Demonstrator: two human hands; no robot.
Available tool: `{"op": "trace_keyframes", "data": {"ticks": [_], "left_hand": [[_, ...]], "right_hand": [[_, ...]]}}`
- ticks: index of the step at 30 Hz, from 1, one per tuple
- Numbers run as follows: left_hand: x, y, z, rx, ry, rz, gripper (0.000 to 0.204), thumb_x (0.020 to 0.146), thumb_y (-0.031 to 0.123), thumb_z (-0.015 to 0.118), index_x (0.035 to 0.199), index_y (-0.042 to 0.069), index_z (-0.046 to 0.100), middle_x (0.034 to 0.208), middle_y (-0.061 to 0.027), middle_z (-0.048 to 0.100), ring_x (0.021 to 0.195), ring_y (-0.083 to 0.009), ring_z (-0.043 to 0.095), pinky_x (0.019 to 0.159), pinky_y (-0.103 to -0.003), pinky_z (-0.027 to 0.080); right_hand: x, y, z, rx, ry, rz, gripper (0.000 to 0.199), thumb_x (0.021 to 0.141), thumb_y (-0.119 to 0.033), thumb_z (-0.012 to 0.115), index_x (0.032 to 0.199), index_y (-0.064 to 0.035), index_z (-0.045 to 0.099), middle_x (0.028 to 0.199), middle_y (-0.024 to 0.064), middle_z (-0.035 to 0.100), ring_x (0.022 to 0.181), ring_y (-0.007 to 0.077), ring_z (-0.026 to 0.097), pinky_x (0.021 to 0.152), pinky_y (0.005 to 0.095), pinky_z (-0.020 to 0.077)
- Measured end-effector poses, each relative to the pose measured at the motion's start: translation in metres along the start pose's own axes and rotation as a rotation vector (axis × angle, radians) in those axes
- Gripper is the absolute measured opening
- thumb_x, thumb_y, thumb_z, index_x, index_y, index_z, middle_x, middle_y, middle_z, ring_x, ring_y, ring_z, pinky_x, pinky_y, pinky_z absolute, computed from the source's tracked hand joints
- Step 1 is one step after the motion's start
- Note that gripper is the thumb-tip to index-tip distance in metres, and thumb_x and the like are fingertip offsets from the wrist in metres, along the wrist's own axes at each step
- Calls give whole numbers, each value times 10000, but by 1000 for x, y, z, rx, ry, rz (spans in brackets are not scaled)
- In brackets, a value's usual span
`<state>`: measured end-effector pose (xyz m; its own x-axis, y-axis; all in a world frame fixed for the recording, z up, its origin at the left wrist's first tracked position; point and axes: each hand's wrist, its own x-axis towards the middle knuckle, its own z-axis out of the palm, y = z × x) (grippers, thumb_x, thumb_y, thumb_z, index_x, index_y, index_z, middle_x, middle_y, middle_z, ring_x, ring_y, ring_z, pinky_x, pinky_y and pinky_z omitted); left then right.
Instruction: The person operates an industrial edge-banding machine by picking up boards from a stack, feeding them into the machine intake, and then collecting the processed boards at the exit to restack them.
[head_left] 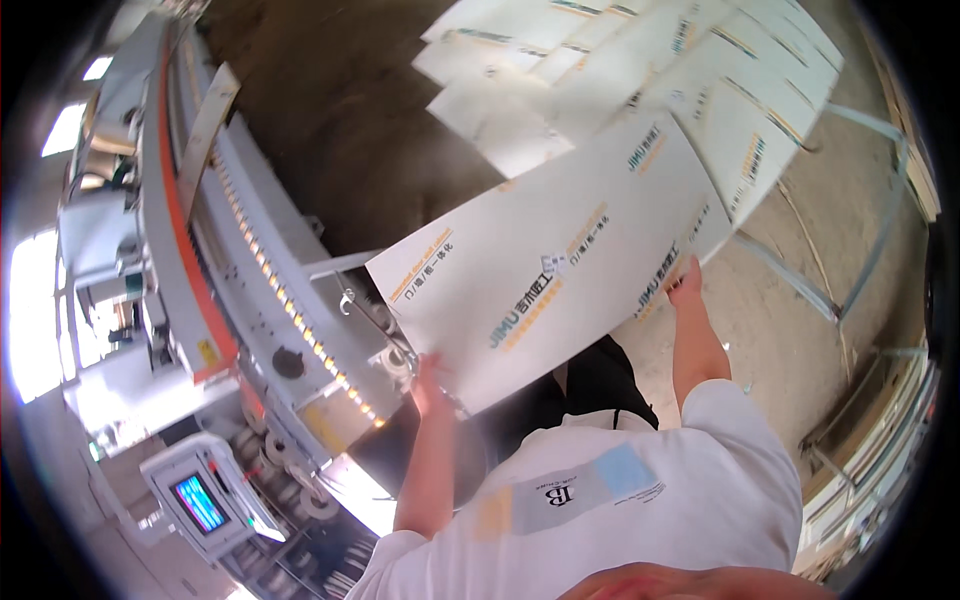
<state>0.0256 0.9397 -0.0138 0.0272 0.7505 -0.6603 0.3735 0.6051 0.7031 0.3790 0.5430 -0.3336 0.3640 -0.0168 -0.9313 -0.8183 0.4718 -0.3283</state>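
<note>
A large white rectangular panel (480, 265) with printed lettering spans the space in front of my body, tilted with its far right end higher in the picture. My left hand (430, 385) is closed on its near left corner and looks slightly blurred. At the right end my right hand (686, 284) grips the near edge, its fingers partly hidden by the board. The panel's left end lies close beside the long machine (300, 270), and its far right part overlaps a pile of similar white panels (600, 80).
Along the machine's bed runs a row of small bright rollers (270, 275), beside an orange-red rail (185, 240). A narrow strip (208, 130) leans across it. A control screen (200, 503) stands at lower left. Metal frame bars (880, 235) and stacked boards (870, 480) are on the right.
</note>
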Motion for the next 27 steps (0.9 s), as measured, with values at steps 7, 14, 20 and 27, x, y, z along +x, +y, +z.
{"op": "trace_keyframes", "data": {"ticks": [7,14,20,27], "left_hand": [[-49,14,-129,37,281,312,432,956,392,628,849,-17,717,746,-56,676,723,-131,590,701,-301,452],[-26,-33,-303,-264,310,248,361,974,349,636,789,40,662,712,-53,646,641,-146,582,609,-311,470],[26,-90,-398,-389,342,183,411,962,389,654,732,49,644,689,-59,636,566,-150,568,538,-306,456],[52,-86,-512,-187,640,395,289,959,280,643,877,8,695,775,-53,707,741,-122,596,697,-291,451]], "right_hand": [[-134,88,61,75,-244,21,662,980,-422,268,1536,-79,376,1564,123,422,1426,351,400,1161,521,345],[-192,80,48,6,-315,-134,684,1005,-506,316,1546,-90,362,1585,103,392,1448,355,359,1186,513,302],[-179,82,115,-337,-205,-440,688,1015,-552,391,1541,-110,364,1580,91,393,1441,339,367,1197,523,285],[-285,208,161,-309,-493,-402,656,1017,-561,457,1512,-133,410,1531,65,460,1380,299,452,1151,494,371]]}}
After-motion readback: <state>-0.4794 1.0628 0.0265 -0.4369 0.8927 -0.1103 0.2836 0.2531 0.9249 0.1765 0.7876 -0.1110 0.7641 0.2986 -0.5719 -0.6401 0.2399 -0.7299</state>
